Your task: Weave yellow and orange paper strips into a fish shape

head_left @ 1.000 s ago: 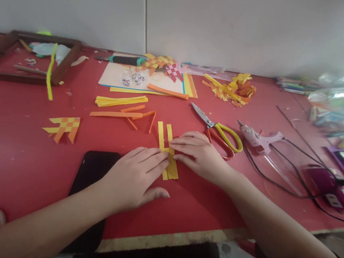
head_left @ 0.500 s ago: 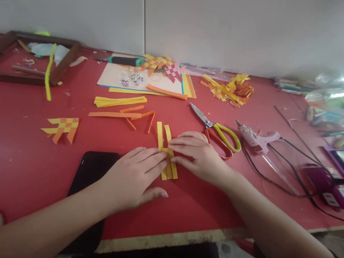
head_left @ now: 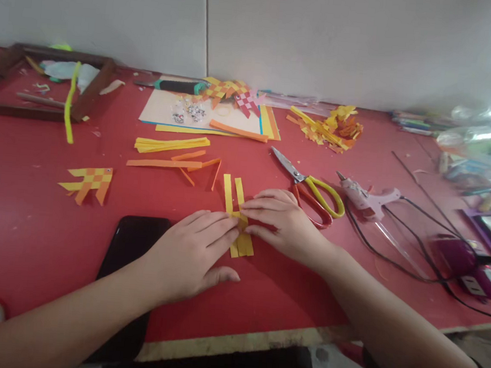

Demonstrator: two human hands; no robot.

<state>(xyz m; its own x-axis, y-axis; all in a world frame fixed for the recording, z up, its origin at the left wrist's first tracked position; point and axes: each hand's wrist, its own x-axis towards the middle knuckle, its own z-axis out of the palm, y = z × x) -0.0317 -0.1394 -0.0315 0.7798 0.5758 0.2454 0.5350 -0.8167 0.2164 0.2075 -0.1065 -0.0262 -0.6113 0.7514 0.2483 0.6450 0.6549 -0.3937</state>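
Several yellow paper strips [head_left: 246, 245] lie on the red table in front of me, standing roughly upright in the view, with a yellow piece crossing them. My left hand [head_left: 198, 248] lies flat over their left side, fingers stretched out and fingertips pressing on the crossing part. From the right, my right hand [head_left: 283, 221] rests its outstretched fingertips on the strips, its thumb a little below the fingers. Both hands are open. The fingers hide part of where the strips cross.
Scissors [head_left: 319, 195] and a pink glue gun [head_left: 367, 199] with cables lie to the right. A black phone [head_left: 124, 265] is under my left forearm. Yellow strips [head_left: 172, 143], orange strips [head_left: 164, 164] and a woven paper fish [head_left: 93, 180] lie beyond, left.
Almost nothing differs. My right hand has shifted very slightly, and both hands stay on the yellow strips.
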